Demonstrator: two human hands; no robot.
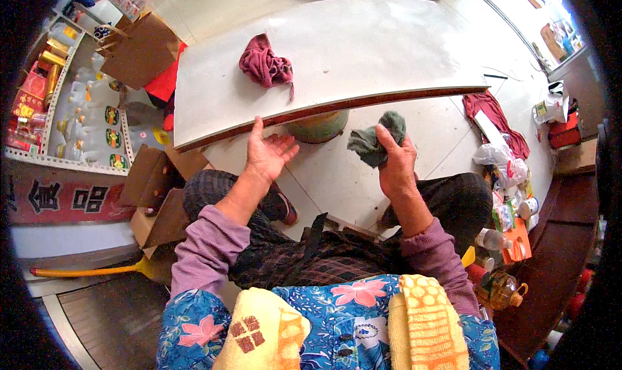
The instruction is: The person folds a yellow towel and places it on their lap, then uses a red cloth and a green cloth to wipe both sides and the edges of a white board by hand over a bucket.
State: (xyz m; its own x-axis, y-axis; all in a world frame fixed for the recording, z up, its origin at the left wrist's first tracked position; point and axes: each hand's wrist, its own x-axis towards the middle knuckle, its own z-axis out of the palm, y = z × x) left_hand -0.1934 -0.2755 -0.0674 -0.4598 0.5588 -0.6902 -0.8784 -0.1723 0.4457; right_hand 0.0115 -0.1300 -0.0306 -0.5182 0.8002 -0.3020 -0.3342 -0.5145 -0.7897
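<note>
A bunched green cloth [369, 144] is gripped in my right hand [398, 156], held over the floor just off the near edge of a white board [364, 44]. My left hand [269, 149] is empty, palm turned up and fingers apart, with its thumb by the board's near edge; I cannot tell whether it touches. On the board's left half lies a crumpled maroon cloth [265, 64]. Under the board shows a round greenish container [318, 126], its upper part hidden.
Shelves with plastic jugs [97, 117] line the left, beside a brown paper bag [141, 49] and an open cardboard box [165, 219]. A yellow-handled tool [87, 271] lies lower left. To the right are a plastic bag [503, 163], a dark red cloth [500, 122] and bottles [500, 290].
</note>
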